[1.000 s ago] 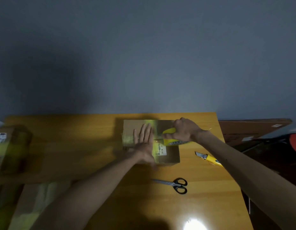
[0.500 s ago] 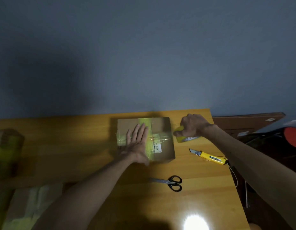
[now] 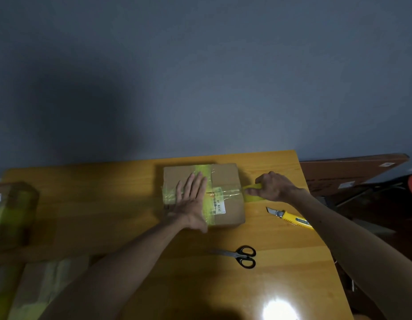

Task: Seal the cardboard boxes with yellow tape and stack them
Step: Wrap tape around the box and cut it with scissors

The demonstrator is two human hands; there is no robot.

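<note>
A small cardboard box (image 3: 225, 179) lies on the wooden table (image 3: 108, 204), crossed by strips of yellow tape and bearing a white label. My left hand (image 3: 191, 199) lies flat on its top with fingers straight. Just past the box's right edge, my right hand (image 3: 273, 187) grips the yellow tape roll (image 3: 252, 192), and a strip runs from the roll across the box top. The roll is mostly hidden under my fingers.
A yellow utility knife (image 3: 290, 218) lies right of the box, partly under my right forearm. Black scissors (image 3: 242, 256) lie nearer me. Taped boxes sit at the far left (image 3: 13, 213) and lower left (image 3: 36, 287). A brown board (image 3: 352, 169) stands beyond the table's right edge.
My right hand has pulled the tape roll from over the box top to beyond its right edge, laying a strip across. My left hand stayed flat on the box.
</note>
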